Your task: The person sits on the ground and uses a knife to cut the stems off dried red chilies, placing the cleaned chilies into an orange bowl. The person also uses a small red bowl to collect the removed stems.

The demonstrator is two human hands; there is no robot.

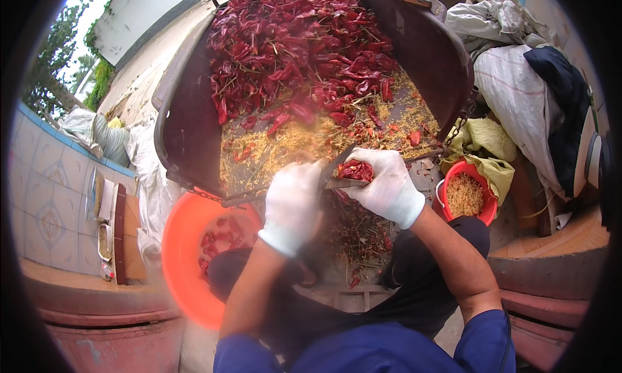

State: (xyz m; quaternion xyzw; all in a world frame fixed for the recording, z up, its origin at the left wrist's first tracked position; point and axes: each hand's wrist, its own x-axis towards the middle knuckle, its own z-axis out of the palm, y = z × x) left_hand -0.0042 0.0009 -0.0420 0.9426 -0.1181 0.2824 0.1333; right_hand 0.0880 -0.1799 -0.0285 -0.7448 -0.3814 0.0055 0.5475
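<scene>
My left hand (293,205), in a white knit glove and blurred, grips a pair of dark metal scissors (335,166). The blades stand apart and point right; the handles are hidden in the glove. My right hand (381,181), gloved alike, holds dried red chili peppers (355,170) between the blades. Both hands are above the near edge of a metal cart (418,47). A large heap of dried red chilies (291,42) fills its far part. Yellow chili seeds (257,147) cover the cart's floor nearer my hands.
An orange plastic basin (182,256) with red chili pieces (221,237) stands at left. At right is a red bucket (492,203) of seeds (464,193). Stems and chili scraps (362,232) lie between my legs. Woven sacks (515,86) stand at right. A chain (457,132) hangs from the cart.
</scene>
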